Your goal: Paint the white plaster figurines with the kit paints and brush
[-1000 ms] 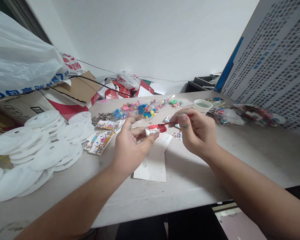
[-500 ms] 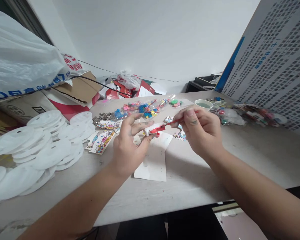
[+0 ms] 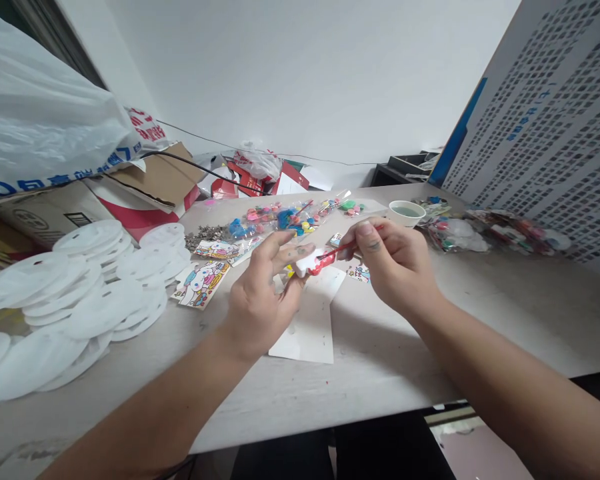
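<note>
Between the thumb and fingers of my left hand (image 3: 267, 293) is a small white figurine (image 3: 306, 264) with red paint along its right side. A thin red paintbrush (image 3: 350, 249) is pinched in my right hand (image 3: 397, 260), and its dark tip touches the figurine or lies just over it. Beneath the hands lies a white sheet of paper (image 3: 313, 327). Something small and yellow shows behind the left fingers, too hidden to name. Cartoon-printed cards (image 3: 203, 283) lie left of my left hand, and another card (image 3: 359, 274) is by the right.
Stacked white discs (image 3: 100, 310) cover the table's left side. Bags of coloured pieces (image 3: 290, 217) and a cup of liquid (image 3: 407, 212) stand farther back. More bagged items (image 3: 460, 233) lie at right, before a printed board (image 3: 535, 120). Cardboard boxes (image 3: 50, 213) sit at back left.
The figurine has been turned in my left hand, showing more of its white surface. My right hand and the paintbrush have shifted slightly left.
</note>
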Demonstrator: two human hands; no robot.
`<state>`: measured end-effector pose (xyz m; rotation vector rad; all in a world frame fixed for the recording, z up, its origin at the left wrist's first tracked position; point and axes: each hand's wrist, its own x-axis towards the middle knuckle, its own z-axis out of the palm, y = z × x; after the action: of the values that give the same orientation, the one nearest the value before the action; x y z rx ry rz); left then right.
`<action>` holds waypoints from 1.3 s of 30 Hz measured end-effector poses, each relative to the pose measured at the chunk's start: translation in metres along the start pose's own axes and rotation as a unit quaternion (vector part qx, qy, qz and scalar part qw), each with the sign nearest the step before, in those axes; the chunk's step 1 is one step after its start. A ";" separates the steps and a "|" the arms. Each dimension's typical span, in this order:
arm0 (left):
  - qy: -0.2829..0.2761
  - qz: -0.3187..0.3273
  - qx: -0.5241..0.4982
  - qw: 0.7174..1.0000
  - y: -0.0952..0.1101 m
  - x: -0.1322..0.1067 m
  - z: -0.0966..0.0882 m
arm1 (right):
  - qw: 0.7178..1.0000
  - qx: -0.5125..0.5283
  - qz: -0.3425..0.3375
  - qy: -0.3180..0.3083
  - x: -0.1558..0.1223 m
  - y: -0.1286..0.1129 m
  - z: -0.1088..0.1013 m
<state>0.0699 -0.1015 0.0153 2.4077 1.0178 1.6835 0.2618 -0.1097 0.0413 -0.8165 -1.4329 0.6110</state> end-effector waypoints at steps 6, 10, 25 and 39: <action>0.002 0.018 0.009 1.000 -0.001 0.001 0.000 | 0.999 0.003 -0.032 0.008 -0.001 -0.002 -0.002; 0.008 0.026 0.011 1.000 -0.001 0.002 0.000 | 0.997 -0.055 -0.046 -0.007 -0.001 -0.005 -0.002; -0.019 -0.085 0.004 0.996 0.001 0.001 0.000 | 0.976 -0.157 -0.146 0.041 0.003 0.002 -0.009; -0.008 -0.097 -0.007 0.995 -0.001 0.002 0.002 | 0.915 -0.238 -0.294 -0.140 0.008 0.002 -0.023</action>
<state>0.0715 -0.0995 0.0157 2.2266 1.1895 1.5971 0.2859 -0.1048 0.0454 -0.6243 -2.0227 -0.1011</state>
